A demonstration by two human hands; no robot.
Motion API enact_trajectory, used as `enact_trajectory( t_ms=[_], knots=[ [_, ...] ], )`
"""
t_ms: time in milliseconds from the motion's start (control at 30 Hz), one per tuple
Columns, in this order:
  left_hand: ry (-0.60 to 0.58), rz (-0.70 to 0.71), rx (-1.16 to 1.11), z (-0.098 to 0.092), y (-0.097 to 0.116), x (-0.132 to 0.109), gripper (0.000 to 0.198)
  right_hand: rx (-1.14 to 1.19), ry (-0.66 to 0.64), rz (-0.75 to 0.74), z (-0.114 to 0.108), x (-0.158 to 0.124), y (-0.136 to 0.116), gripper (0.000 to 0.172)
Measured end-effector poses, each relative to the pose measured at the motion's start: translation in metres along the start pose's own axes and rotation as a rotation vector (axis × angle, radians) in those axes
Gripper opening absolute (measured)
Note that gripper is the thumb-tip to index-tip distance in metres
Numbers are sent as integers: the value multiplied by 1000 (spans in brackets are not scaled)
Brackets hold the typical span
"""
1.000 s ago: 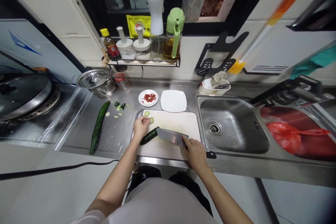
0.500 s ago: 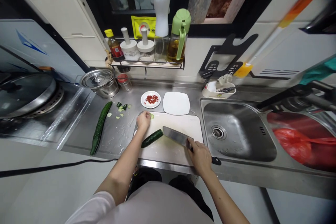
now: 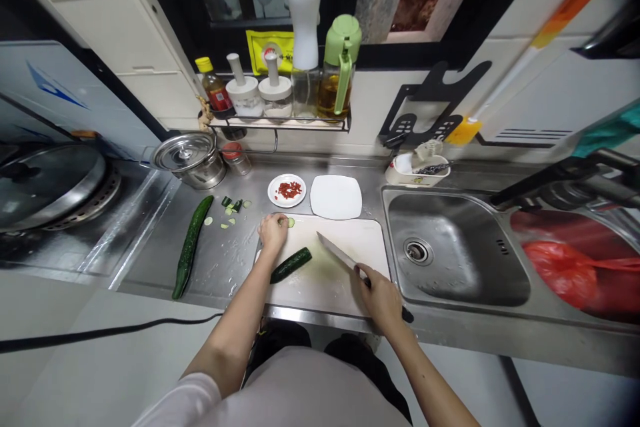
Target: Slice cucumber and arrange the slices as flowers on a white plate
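Note:
My left hand (image 3: 273,232) is at the upper left of the white cutting board (image 3: 360,240), fingers closed at the edge of a thin cucumber slice (image 3: 291,221). Below it on the board lies a cut length of dark green cucumber (image 3: 291,265), partly behind my left forearm. My right hand (image 3: 381,297) grips the black handle of a kitchen knife (image 3: 336,251). Its blade slants up and left over the board, apart from the cucumber, and appears nearly edge-on. A whole cucumber (image 3: 193,247) and several small cucumber pieces (image 3: 233,205) lie on the steel counter to the left.
Behind the board are a small plate of chopped red pieces (image 3: 289,191) and a white square plate (image 3: 336,197). The sink (image 3: 460,247) is on the right. A lidded steel pot (image 3: 190,159) stands at back left, near a seasoning shelf (image 3: 285,123).
The knife has turned in my right hand, so its broad side shows less and its tip points further up. My left hand has barely shifted beside the slice.

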State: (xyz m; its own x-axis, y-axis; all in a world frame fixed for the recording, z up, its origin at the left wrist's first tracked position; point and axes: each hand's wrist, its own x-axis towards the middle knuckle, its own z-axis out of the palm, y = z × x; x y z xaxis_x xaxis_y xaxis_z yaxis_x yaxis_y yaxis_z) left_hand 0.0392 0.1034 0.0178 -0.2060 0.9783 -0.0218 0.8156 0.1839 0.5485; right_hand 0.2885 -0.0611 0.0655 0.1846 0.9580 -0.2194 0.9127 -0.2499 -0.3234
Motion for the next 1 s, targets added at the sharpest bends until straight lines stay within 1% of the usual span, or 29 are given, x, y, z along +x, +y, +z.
enact_trajectory(
  t_ms=[100, 167, 300, 400, 533, 700, 900, 1000],
  knots=[
    [53, 37, -121, -7, -5, -16, 21, 85, -36, 44, 1, 4, -5, 34],
    [60, 127, -181, -11, -10, -34, 22, 111, -70, 37, 3, 8, -9, 33],
    [-18, 355, -186, -13, -18, -75, 23, 134, -149, -10, 4, 16, -22, 30],
    [-72, 461, -164, -8, -22, -92, 25, 116, -226, -62, 2, 19, -37, 28],
    [-112, 514, -152, 1, -23, -97, 28, 50, -301, -138, 1, 21, -53, 25],
    [-149, 532, -145, 6, -26, -96, 29, -45, -337, -163, 3, 20, -63, 27],
    [-140, 538, -138, 10, -29, -96, 29, -61, -374, -164, 2, 16, -70, 32],
    [-129, 549, -133, 11, -28, -96, 28, -59, -371, -160, 3, 15, -71, 32]
  ],
)
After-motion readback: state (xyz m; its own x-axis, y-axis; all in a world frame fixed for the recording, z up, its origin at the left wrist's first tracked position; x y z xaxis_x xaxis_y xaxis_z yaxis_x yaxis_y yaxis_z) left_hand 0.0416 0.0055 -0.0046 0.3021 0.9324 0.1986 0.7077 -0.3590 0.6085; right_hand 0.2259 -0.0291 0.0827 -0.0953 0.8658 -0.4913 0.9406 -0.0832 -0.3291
